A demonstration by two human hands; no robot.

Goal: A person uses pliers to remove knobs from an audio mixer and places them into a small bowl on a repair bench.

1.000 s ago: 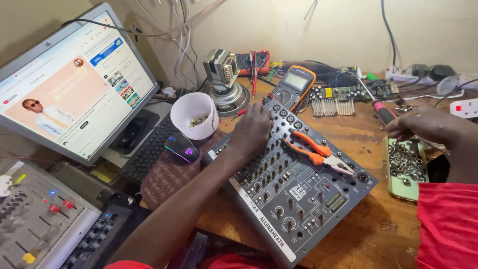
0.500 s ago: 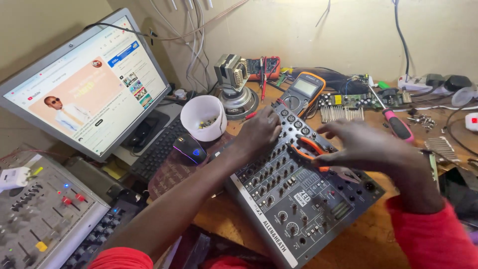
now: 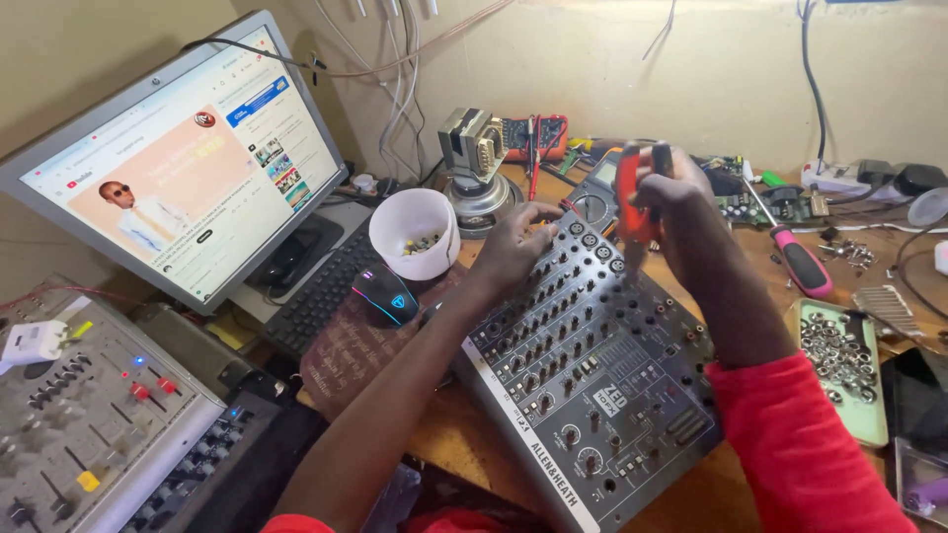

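A grey audio mixer [image 3: 592, 385] with many black knobs lies tilted on the wooden bench in front of me. My left hand [image 3: 513, 247] rests on its far left edge, fingers curled over the rim. My right hand [image 3: 664, 197] is raised above the mixer's far end and grips orange-handled pliers [image 3: 632, 202], jaws pointing down toward the knobs.
A white cup [image 3: 415, 232] of small parts, a black mouse [image 3: 383, 294], a keyboard [image 3: 316, 296] and a lit monitor [image 3: 188, 168] stand to the left. A second mixer [image 3: 89, 415] sits at the lower left. A pink-handled screwdriver [image 3: 800, 262], a multimeter [image 3: 592, 197] and a green tray [image 3: 881, 426] of nuts lie at right.
My right hand came from the tray area on the right, took the pliers off the mixer and lifted them above its far end. The left hand stayed on the mixer.
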